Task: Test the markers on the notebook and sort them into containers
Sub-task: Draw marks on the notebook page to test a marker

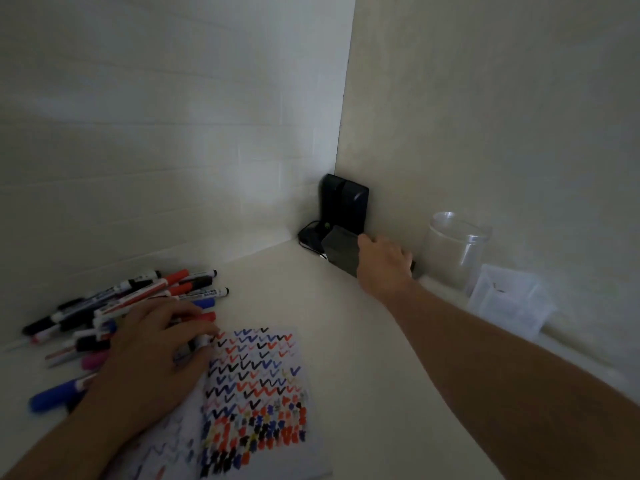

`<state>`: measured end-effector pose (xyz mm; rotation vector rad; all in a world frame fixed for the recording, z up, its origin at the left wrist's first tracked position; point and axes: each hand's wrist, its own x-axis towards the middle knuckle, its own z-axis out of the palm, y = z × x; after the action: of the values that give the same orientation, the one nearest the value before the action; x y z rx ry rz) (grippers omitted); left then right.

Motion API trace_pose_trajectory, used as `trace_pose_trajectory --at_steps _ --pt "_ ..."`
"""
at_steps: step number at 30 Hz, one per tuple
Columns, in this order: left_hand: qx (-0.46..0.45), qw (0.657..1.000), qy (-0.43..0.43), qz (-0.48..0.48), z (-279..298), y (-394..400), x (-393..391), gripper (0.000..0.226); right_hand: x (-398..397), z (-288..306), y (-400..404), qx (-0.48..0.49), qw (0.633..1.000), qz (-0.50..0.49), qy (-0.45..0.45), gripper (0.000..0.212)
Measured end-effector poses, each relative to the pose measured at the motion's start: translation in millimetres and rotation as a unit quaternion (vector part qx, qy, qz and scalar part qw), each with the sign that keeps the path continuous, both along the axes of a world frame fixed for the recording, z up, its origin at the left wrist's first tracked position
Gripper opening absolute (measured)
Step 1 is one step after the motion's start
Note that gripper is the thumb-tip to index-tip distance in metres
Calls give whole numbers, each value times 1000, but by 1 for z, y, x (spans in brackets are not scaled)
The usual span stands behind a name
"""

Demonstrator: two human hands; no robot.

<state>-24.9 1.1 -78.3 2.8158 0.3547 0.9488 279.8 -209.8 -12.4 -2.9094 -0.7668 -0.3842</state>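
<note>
I'm seeing the right hand [382, 263] reaching out at full arm's length to a dark box-like container [341, 251] in the corner; fingers are hidden, can't tell if it's holding anything. Left hand [156, 348] is resting palm-down at the notebook [256, 393] edge, fingers curled round a marker [195, 344]. Page is nearly filling with ticks and blots, so testing looks far along. Marker pile [131, 299] is still sitting on the bench [346, 341]; clear jar [453, 251] and clear tub [509, 299] are looking empty. Sorting mostly left.
</note>
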Motion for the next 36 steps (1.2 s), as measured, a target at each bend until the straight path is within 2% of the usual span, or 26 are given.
trace_pose_trajectory --at_steps 3,6,12,14,16,17,19,21,22,24,26,27,29,32,36 --pt "-5 1000 0 -3 1 -2 -1 34 -25 -13 -1 15 995 44 -84 46" --pt "-6 1000 -11 -8 3 -6 -1 33 -32 -26 -3 3 995 65 -77 50" --pt "-22 999 -26 -19 4 -5 -2 28 -29 -41 -7 -24 996 37 -73 56" --pt "-25 999 -35 -20 5 -5 -1 28 -38 -41 -3 2 992 50 -116 60" --pt "-37 998 -55 -22 9 -7 0 35 -66 -36 13 75 980 121 -143 58" --pt "-62 995 -73 -21 12 -8 1 39 -89 -32 24 122 966 186 -133 52" --pt "-153 981 -119 -9 26 -10 -1 43 -144 -23 47 185 929 320 -21 38" --pt "-232 964 -129 22 48 -6 -7 41 -192 -18 62 152 898 397 113 29" --pt "-252 962 -100 34 60 -1 -11 39 -207 -21 68 126 889 413 152 29" --pt "-249 968 25 19 71 7 -27 29 -221 -35 76 134 881 418 178 33" --pt "-174 977 125 6 61 12 -49 21 -225 -47 76 166 887 395 171 27" --pt "-124 982 145 14 48 12 -60 24 -226 -51 75 179 892 378 171 22" --pt "-70 986 147 29 25 8 -77 31 -225 -55 71 201 894 356 185 18" --pt "-78 988 127 37 16 8 -78 29 -221 -53 61 205 897 335 204 16" --pt "-59 987 145 43 16 6 -75 30 -210 -50 52 222 889 307 259 14"
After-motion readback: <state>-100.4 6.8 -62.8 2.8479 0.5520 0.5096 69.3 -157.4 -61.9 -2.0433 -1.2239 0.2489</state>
